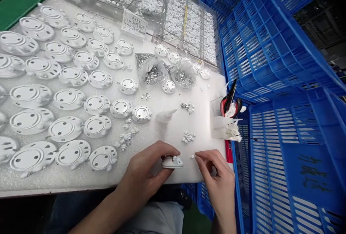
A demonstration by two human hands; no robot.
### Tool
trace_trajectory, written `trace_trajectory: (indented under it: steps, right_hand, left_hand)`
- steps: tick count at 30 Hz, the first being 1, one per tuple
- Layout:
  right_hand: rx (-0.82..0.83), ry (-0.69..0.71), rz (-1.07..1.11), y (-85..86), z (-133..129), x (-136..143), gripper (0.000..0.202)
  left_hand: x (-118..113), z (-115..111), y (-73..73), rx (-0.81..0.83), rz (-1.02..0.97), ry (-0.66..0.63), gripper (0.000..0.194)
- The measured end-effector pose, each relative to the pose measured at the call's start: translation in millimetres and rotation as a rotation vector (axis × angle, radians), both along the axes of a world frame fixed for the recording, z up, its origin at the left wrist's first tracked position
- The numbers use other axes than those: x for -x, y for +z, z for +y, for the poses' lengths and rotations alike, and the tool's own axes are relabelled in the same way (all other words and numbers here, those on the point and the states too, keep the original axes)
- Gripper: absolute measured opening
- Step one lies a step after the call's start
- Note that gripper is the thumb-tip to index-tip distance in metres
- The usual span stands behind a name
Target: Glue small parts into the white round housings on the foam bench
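Note:
Between the thumb and fingers of my left hand (147, 171) is a white oval plastic part (172, 162), tilted on edge near the table's front. My right hand (216, 169) pinches a tiny white piece (192, 156) at its fingertips, a short gap to the right of the oval part. Beyond the hands lie a small pile of white pieces (188, 137) and a pile of metal and white bits (187, 107). A white squeeze bottle (165, 115) with a pointed nozzle stands behind my left hand. More small white pieces (126, 138) are scattered to its left.
Rows of white oval parts (69, 128) cover the table's left side. Plastic bags of metal bits (152, 71) lie mid-table, before clear compartment trays (189, 25). A clear holder (216, 122) with scissors (239, 106) stands right, beside blue crates (259, 39).

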State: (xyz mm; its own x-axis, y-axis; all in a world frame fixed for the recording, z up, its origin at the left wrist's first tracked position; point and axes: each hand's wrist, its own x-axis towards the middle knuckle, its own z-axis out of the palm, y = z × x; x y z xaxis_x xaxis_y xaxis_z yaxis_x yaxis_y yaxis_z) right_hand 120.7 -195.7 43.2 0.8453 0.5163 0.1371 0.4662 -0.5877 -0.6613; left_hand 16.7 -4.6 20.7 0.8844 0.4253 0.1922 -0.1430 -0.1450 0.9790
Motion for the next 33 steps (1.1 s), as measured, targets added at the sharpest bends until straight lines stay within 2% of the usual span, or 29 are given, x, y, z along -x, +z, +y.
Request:
trace_trajectory:
  steps: [5,8,11,13,16,19,23,33]
  right_hand:
    - [0.015,0.069,-0.067,0.3,9.6,5.2,0.007]
    - [0.027,0.159,-0.084,2.5,12.1,4.4,0.008]
    - [-0.003,0.189,-0.068,5.5,9.7,2.7,0.011]
    - [-0.095,0.163,-0.003,8.3,9.0,2.0,0.011]
    - [-0.319,0.131,0.171,12.5,14.6,1.2,0.008]
    - [-0.420,0.178,0.337,14.1,26.8,-0.4,0.004]
    - [-0.403,0.216,0.406,12.6,37.8,-3.2,0.004]
    - [-0.316,0.235,0.422,18.9,35.7,-9.5,0.003]
  left_hand:
    - [-0.8,-1.4,-1.3,0.005,-0.007,-0.006,0.024]
    - [-1.4,-0.3,1.8,0.019,-0.016,-0.005,0.023]
    - [-1.7,2.1,6.9,0.019,0.000,-0.020,0.022]
    - [-2.2,3.2,9.4,0.015,0.024,-0.040,0.021]
    - [-3.4,3.4,10.2,-0.001,0.021,-0.050,0.020]
    - [-4.5,2.8,9.7,-0.008,-0.004,-0.050,0.018]
    - [-4.3,2.6,10.5,-0.024,-0.047,-0.057,0.015]
    - [-1.7,0.5,7.5,-0.059,-0.012,-0.048,0.016]
